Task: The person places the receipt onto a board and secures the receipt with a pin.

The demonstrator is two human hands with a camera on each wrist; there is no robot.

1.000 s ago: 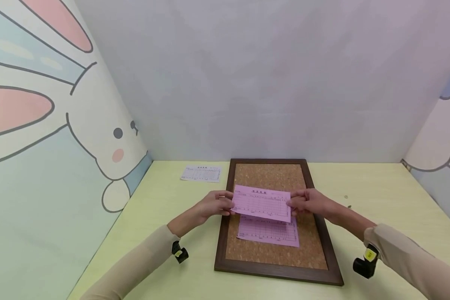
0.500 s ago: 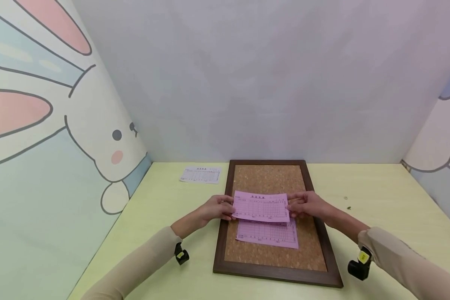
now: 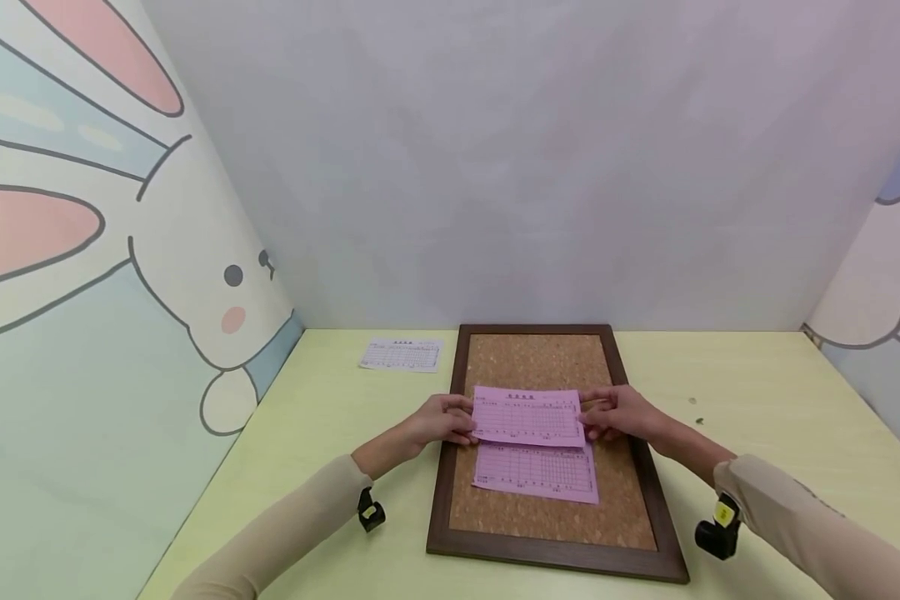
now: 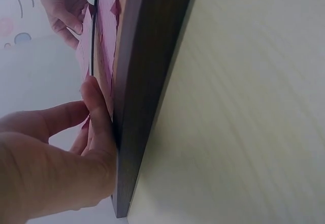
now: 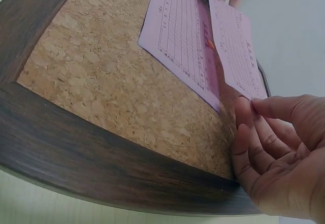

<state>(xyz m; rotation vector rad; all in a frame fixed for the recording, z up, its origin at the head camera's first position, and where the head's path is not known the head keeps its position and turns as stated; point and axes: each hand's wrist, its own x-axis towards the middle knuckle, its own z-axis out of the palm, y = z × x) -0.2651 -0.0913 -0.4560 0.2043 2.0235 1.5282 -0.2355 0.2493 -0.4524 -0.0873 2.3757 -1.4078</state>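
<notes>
Both hands hold a pink printed form (image 3: pixel 528 417) by its two short sides, just above a framed cork board (image 3: pixel 547 525). My left hand (image 3: pixel 441 419) pinches its left edge between thumb and fingers. At the opposite edge, my right hand (image 3: pixel 621 413) pinches the paper between thumb and forefinger; the right wrist view shows this grip closely. Below it, a second pink form (image 3: pixel 536 475) lies on the cork, its upper part covered by the held one in the head view. Seen from the right wrist, the held form (image 5: pixel 233 46) is raised off the cork and tilted.
A white printed form (image 3: pixel 401 356) lies on the pale yellow table left of the board's far end. Small dark bits (image 3: pixel 699 421) are on the table at the right. A grey wall (image 3: pixel 532 167) rises behind, with a rabbit-painted wall (image 3: pixel 217 317) at the left.
The held pink form has come down toward the board and slightly nearer, and its tilt has levelled out. Both hands moved with it, keeping their grip; the lower form stays in place.
</notes>
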